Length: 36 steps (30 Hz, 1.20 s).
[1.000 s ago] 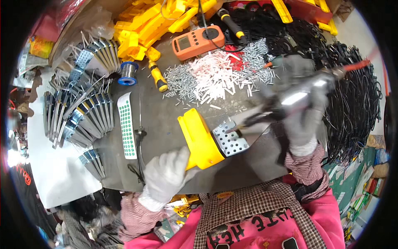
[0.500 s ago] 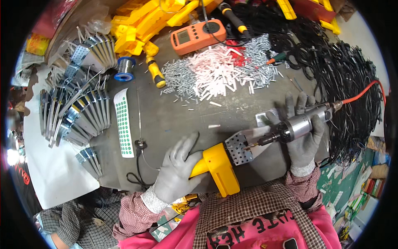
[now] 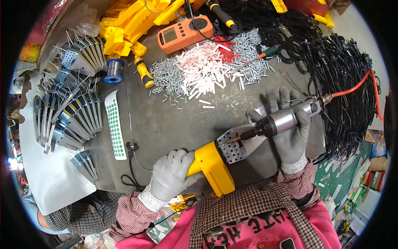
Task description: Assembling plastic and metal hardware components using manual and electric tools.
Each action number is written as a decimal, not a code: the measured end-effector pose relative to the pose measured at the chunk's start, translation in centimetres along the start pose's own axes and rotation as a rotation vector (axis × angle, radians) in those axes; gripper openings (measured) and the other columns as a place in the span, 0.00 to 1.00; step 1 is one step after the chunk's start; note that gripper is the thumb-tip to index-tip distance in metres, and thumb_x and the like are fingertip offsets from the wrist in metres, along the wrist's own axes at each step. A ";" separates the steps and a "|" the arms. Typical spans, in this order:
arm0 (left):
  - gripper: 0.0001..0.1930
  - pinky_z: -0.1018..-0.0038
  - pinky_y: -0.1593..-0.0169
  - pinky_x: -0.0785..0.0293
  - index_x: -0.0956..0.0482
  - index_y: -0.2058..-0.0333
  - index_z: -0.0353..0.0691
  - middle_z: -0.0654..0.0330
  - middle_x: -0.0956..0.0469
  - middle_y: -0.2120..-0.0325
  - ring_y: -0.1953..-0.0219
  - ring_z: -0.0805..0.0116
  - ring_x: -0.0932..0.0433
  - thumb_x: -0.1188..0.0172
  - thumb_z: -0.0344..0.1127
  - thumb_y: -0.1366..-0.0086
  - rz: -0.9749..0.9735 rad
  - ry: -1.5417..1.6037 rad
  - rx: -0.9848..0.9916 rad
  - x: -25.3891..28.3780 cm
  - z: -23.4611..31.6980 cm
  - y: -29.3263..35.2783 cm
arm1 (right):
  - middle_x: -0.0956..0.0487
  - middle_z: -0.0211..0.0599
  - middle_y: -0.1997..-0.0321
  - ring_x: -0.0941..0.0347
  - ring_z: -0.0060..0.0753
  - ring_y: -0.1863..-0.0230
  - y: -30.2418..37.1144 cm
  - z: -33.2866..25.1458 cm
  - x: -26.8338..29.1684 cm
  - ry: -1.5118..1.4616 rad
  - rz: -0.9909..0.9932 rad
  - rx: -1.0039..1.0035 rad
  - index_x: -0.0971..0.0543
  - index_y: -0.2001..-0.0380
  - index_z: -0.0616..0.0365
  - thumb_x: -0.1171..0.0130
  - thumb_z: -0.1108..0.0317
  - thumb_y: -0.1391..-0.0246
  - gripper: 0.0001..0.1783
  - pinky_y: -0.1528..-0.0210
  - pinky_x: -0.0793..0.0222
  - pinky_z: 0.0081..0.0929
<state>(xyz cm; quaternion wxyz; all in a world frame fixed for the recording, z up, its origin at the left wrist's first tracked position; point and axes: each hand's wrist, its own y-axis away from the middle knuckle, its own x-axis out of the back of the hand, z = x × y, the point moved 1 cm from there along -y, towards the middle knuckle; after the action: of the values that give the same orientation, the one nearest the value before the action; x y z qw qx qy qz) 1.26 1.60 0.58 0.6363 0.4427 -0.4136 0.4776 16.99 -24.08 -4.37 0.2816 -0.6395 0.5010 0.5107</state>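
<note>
My left hand (image 3: pixel 171 172), in a grey glove, is closed around the handle end of a yellow plastic housing (image 3: pixel 214 168). A perforated metal plate (image 3: pixel 235 152) with a flat, pale tapering blade (image 3: pixel 255 143) sticks out of the housing to the right. In my right hand (image 3: pixel 288 143), also gloved, lies a silver and black air screwdriver (image 3: pixel 284 123), fed by an orange hose (image 3: pixel 352 89). Its thin bit points left over the plate, near the housing's edge; whether it touches a screw there I cannot make out. A small metal piece beside my right fingers is mostly hidden.
Screws (image 3: pixel 168 79), pale pink sleeves (image 3: pixel 203 70) and an orange meter (image 3: pixel 185 34) lie at the back. Black cords (image 3: pixel 344 99) heap on the right. Metal blade assemblies (image 3: pixel 76 106), a solder spool (image 3: pixel 114 70) and a green-dotted sticker strip (image 3: pixel 115 126) are on the left.
My left fingers, spread before, have closed round the yellow handle. The screwdriver's bit has moved left across the perforated plate toward the housing. The whole view has shifted slightly.
</note>
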 end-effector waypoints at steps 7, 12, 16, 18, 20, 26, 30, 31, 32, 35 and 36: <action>0.32 0.64 0.63 0.27 0.26 0.53 0.39 0.57 0.28 0.66 0.64 0.57 0.24 0.27 0.45 0.57 -0.028 -0.025 -0.016 -0.3 -0.2 0.1 | 0.32 0.34 0.32 0.50 0.53 0.25 -0.1 -0.1 0.2 -0.001 0.062 0.010 0.30 0.39 0.45 0.43 0.64 0.40 0.25 0.33 0.64 0.86; 0.34 0.64 0.61 0.27 0.27 0.52 0.36 0.57 0.28 0.65 0.62 0.57 0.25 0.27 0.45 0.57 -0.027 -0.038 -0.044 -0.7 -0.4 0.2 | 0.30 0.35 0.34 0.51 0.54 0.25 -0.5 0.4 0.3 0.011 -0.043 0.023 0.28 0.41 0.45 0.40 0.65 0.41 0.24 0.34 0.64 0.86; 0.35 0.64 0.62 0.27 0.27 0.51 0.34 0.56 0.27 0.66 0.63 0.58 0.25 0.27 0.47 0.56 -0.010 -0.068 -0.101 -0.6 -0.2 0.0 | 0.26 0.33 0.39 0.51 0.53 0.25 -0.2 0.1 0.8 0.084 -0.177 0.091 0.27 0.45 0.45 0.38 0.65 0.43 0.22 0.34 0.65 0.87; 0.35 0.64 0.63 0.27 0.27 0.51 0.33 0.56 0.27 0.67 0.64 0.58 0.25 0.27 0.47 0.56 -0.020 -0.063 -0.117 -0.5 -0.4 -0.2 | 0.25 0.31 0.42 0.51 0.53 0.25 -0.9 0.8 -0.2 0.117 -0.337 0.027 0.26 0.47 0.46 0.38 0.65 0.43 0.20 0.34 0.67 0.87; 0.35 0.65 0.64 0.27 0.26 0.51 0.33 0.56 0.27 0.67 0.65 0.59 0.24 0.28 0.48 0.56 -0.021 -0.048 -0.142 -0.5 -0.5 -0.4 | 0.28 0.31 0.37 0.50 0.54 0.25 -1.2 1.3 0.5 0.072 -0.331 0.013 0.29 0.43 0.43 0.39 0.62 0.41 0.23 0.36 0.59 0.88; 0.34 0.65 0.65 0.27 0.26 0.53 0.33 0.56 0.27 0.68 0.66 0.59 0.24 0.28 0.46 0.56 0.014 -0.074 -0.141 -0.6 -0.2 -0.4 | 0.31 0.32 0.33 0.53 0.54 0.24 -0.9 1.1 0.9 0.030 -0.186 0.016 0.32 0.39 0.44 0.41 0.63 0.40 0.26 0.35 0.61 0.87; 0.33 0.65 0.65 0.27 0.26 0.53 0.33 0.57 0.27 0.68 0.65 0.59 0.24 0.29 0.46 0.55 0.028 -0.104 -0.147 -0.7 -0.1 -0.2 | 0.34 0.33 0.29 0.55 0.53 0.23 -0.6 1.2 1.2 -0.017 -0.071 0.020 0.33 0.35 0.45 0.43 0.63 0.38 0.28 0.33 0.63 0.85; 0.33 0.65 0.65 0.27 0.26 0.53 0.33 0.57 0.26 0.68 0.65 0.59 0.24 0.29 0.46 0.55 0.023 -0.118 -0.149 -0.6 -0.1 -0.2 | 0.36 0.33 0.28 0.54 0.50 0.23 -0.4 1.3 0.9 -0.013 -0.034 0.031 0.37 0.33 0.44 0.43 0.63 0.39 0.32 0.34 0.62 0.87; 0.32 0.65 0.64 0.27 0.26 0.53 0.33 0.57 0.26 0.68 0.65 0.59 0.24 0.29 0.46 0.55 0.018 -0.131 -0.152 -0.6 0.0 -0.1 | 0.36 0.33 0.28 0.54 0.50 0.23 -0.2 1.0 0.6 -0.014 -0.034 0.034 0.37 0.33 0.44 0.43 0.63 0.39 0.32 0.34 0.62 0.87; 0.33 0.65 0.64 0.27 0.26 0.52 0.34 0.57 0.26 0.68 0.65 0.59 0.25 0.29 0.47 0.54 0.005 -0.109 -0.109 -0.6 0.2 -0.1 | 0.36 0.33 0.28 0.53 0.50 0.23 0.4 -0.2 -0.1 0.000 -0.067 0.030 0.36 0.33 0.44 0.43 0.65 0.40 0.31 0.34 0.65 0.87; 0.33 0.65 0.64 0.27 0.26 0.52 0.34 0.57 0.26 0.68 0.65 0.59 0.25 0.29 0.47 0.54 0.006 -0.108 -0.110 -0.6 0.1 -0.3 | 0.36 0.33 0.28 0.53 0.50 0.23 0.6 -0.6 -0.3 0.006 -0.077 0.028 0.36 0.33 0.44 0.43 0.65 0.40 0.31 0.34 0.66 0.87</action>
<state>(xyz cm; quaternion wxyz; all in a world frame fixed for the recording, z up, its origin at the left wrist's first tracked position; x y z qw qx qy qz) 1.41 1.27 0.02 0.6351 0.4308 -0.4742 0.4314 16.66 -24.72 -3.83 0.3082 -0.6560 0.4838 0.4905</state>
